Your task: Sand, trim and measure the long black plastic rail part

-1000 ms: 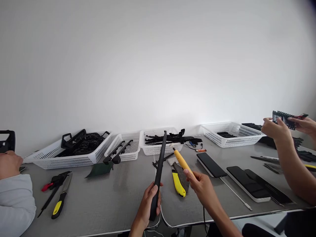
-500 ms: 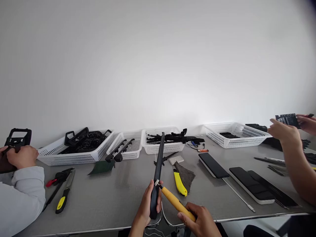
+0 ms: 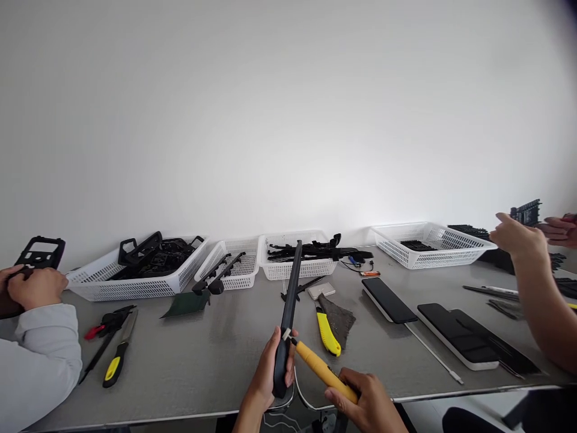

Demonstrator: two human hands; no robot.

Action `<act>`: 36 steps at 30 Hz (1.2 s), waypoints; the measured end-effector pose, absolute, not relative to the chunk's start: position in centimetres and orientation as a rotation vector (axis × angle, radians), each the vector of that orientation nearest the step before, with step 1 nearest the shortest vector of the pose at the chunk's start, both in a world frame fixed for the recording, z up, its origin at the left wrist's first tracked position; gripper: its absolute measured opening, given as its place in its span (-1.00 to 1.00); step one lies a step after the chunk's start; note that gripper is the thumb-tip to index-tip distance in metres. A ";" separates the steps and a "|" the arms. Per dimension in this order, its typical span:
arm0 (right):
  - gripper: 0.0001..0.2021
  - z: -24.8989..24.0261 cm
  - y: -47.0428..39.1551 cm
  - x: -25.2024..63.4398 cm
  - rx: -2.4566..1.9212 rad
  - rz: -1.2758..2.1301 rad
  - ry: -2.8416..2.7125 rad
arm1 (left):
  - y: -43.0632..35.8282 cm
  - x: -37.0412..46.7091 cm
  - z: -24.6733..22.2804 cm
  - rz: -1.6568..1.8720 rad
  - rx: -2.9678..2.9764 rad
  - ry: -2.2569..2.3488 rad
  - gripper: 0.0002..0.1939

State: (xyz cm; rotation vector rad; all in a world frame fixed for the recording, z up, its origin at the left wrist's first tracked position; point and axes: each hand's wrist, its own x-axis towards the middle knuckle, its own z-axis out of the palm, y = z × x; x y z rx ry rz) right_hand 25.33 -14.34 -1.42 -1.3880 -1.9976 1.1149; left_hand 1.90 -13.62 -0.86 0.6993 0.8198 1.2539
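Your left hand was closed around the long black plastic strip, your right hand gripped the yellow-handled tool, its pale tip touching the strip

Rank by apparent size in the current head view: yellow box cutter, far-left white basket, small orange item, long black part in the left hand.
Largest to smallest:
1. Far-left white basket
2. Long black part
3. Yellow box cutter
4. Small orange item

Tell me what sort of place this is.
Probably a small workshop bench for hand-finishing plastic parts: white baskets of black parts stand along the table, a yellow-handled knife lies nearby, and people sit side by side, each holding a piece.
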 end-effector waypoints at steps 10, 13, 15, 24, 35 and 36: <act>-0.28 -2.4 -12.3 24.9 -1.392 1.066 -1.751 | -13.7 1.6 -0.9 1.150 0.901 0.887 -0.35; -0.28 -2.4 -11.8 25.2 -1.423 1.023 -1.694 | -13.6 1.5 -0.8 1.103 0.947 0.919 -0.35; -0.27 -2.3 -11.4 25.5 -1.424 0.989 -1.667 | -13.6 1.5 -0.5 1.079 0.970 0.941 -0.33; -0.29 -0.5 -8.4 27.2 -1.403 0.799 -1.560 | -13.5 1.4 0.0 1.002 1.010 0.977 -0.28; -0.24 2.8 -5.5 28.2 -1.424 0.753 -1.352 | -13.0 1.0 -0.9 0.958 1.072 0.951 -0.30; -0.24 3.0 -5.4 28.2 -1.434 0.746 -1.341 | -13.0 1.0 -0.8 0.956 1.077 0.950 -0.30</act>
